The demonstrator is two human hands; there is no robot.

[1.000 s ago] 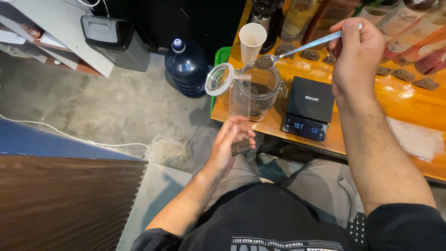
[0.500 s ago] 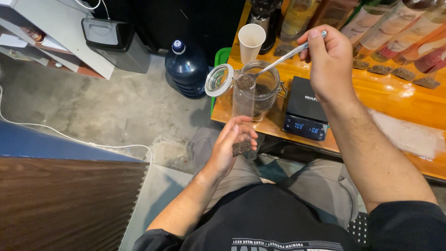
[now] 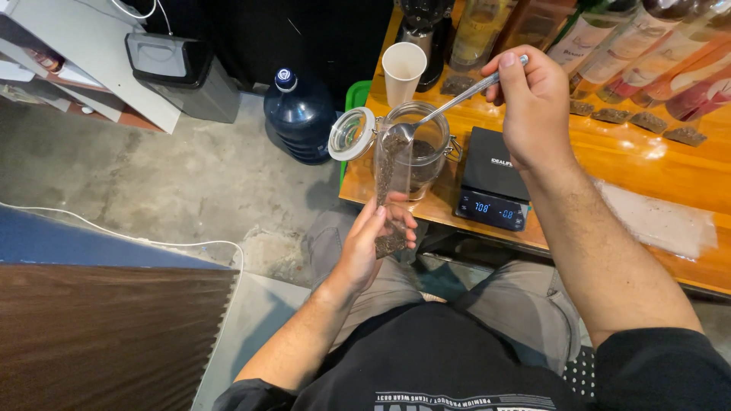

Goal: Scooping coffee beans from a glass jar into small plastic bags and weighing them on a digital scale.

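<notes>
My left hand (image 3: pixel 375 242) holds a narrow clear plastic pouch (image 3: pixel 390 190) upright by its lower end, with dark granules inside. My right hand (image 3: pixel 533 103) grips a long metal spoon (image 3: pixel 449 103) by its handle. The spoon's bowl sits at the pouch's open top. Just behind the pouch stands an open glass jar (image 3: pixel 430 148) with dark granules in it, its hinged lid (image 3: pixel 351 133) swung out to the left. The jar rests on the orange wooden counter (image 3: pixel 670 171).
A black digital scale (image 3: pixel 495 179) with a lit display sits right of the jar. A white paper cup (image 3: pixel 403 70), several bottles (image 3: pixel 655 53) and a flat clear bag (image 3: pixel 659 221) are on the counter. A blue water jug (image 3: pixel 297 114) stands on the concrete floor.
My right hand has moved left and down, bringing the spoon's bowl from above the jar to the pouch's top. More dark granules now show inside the pouch.
</notes>
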